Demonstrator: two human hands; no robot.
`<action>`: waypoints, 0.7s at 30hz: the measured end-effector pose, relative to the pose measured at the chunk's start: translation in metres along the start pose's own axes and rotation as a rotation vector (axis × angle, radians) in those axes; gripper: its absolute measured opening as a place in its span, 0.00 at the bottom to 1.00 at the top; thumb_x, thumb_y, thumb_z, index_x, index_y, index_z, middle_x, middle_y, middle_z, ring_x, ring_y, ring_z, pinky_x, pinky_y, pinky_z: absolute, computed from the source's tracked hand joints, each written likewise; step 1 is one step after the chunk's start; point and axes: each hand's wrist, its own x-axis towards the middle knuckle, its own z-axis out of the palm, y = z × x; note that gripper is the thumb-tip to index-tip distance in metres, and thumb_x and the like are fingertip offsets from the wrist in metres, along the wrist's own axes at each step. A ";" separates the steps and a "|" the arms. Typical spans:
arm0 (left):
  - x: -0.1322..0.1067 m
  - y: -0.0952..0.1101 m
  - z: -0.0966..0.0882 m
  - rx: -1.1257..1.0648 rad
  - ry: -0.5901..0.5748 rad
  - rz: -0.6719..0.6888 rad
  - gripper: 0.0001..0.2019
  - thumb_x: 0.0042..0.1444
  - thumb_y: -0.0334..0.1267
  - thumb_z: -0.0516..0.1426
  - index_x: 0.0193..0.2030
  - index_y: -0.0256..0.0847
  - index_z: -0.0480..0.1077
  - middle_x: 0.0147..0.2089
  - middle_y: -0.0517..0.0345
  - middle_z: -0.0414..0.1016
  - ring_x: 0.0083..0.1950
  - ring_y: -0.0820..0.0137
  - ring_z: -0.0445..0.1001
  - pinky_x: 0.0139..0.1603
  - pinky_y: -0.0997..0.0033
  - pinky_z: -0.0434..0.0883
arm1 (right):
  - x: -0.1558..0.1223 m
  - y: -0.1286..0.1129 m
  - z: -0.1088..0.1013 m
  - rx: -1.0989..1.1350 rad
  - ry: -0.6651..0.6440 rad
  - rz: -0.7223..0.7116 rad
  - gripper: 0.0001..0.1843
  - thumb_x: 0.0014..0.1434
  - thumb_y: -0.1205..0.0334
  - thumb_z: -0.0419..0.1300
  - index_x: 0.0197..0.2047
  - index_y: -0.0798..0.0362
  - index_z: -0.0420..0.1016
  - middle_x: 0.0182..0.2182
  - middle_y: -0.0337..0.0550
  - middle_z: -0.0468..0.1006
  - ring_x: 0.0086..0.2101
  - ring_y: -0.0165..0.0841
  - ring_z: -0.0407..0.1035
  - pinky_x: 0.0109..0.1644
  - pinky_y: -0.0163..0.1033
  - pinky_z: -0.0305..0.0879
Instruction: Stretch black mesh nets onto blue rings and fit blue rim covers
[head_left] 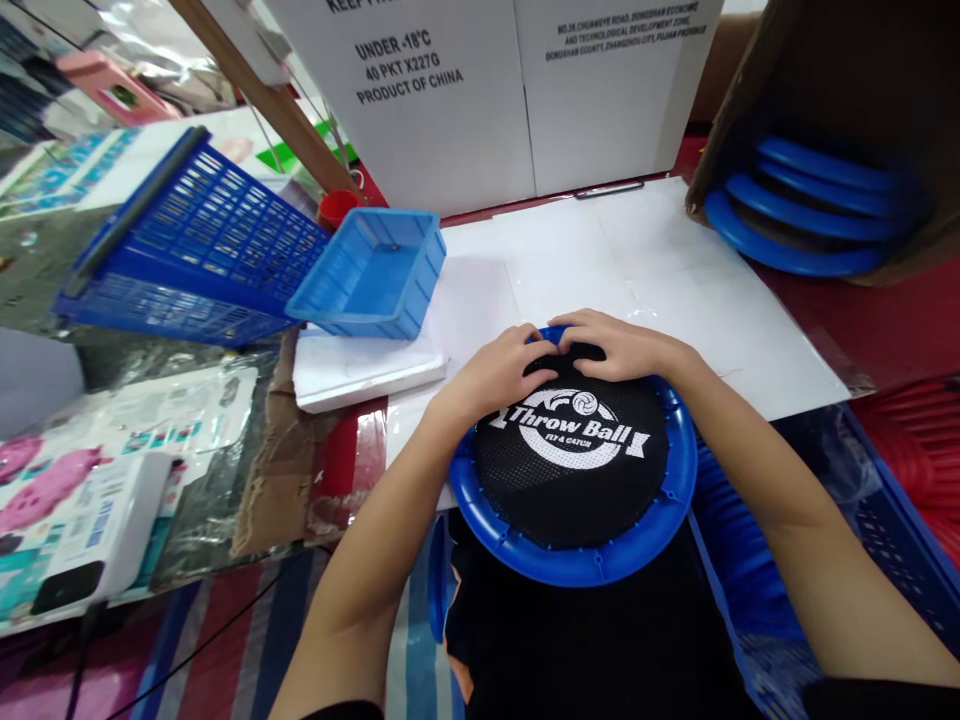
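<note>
A round throw-ball paddle (574,560) with a blue plastic rim and black mesh, printed "Throw Ball", rests against the front edge of the white-covered table, close to my body. My left hand (517,368) grips its far rim, thumb over the mesh and fingers curled at the edge. Right beside it, my right hand (611,348) grips the same far rim with thumb and fingers bent over it. The fingertips of both hands nearly meet, and what lies beneath them is hidden.
A light blue tray (367,275) sits on a white foam slab (367,370), beside a tilted blue basket (217,240). Blue rings (802,235) are in a cardboard box at right. A large white carton (487,100) stands behind. Red rings (915,450) lie in a crate lower right.
</note>
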 end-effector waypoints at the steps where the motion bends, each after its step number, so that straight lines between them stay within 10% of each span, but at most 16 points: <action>1: -0.001 0.001 -0.001 -0.009 -0.014 -0.007 0.13 0.70 0.43 0.57 0.57 0.44 0.75 0.55 0.45 0.74 0.57 0.55 0.74 0.59 0.54 0.74 | 0.000 -0.001 0.000 0.008 -0.003 -0.009 0.13 0.64 0.61 0.61 0.50 0.46 0.82 0.67 0.48 0.72 0.65 0.50 0.66 0.72 0.63 0.61; 21: 0.006 0.001 -0.013 -0.422 0.149 -0.295 0.07 0.64 0.35 0.59 0.40 0.40 0.80 0.41 0.55 0.84 0.43 0.66 0.78 0.51 0.63 0.74 | 0.011 -0.006 0.006 0.305 0.209 0.170 0.09 0.63 0.56 0.64 0.41 0.50 0.83 0.50 0.47 0.86 0.55 0.45 0.78 0.66 0.54 0.68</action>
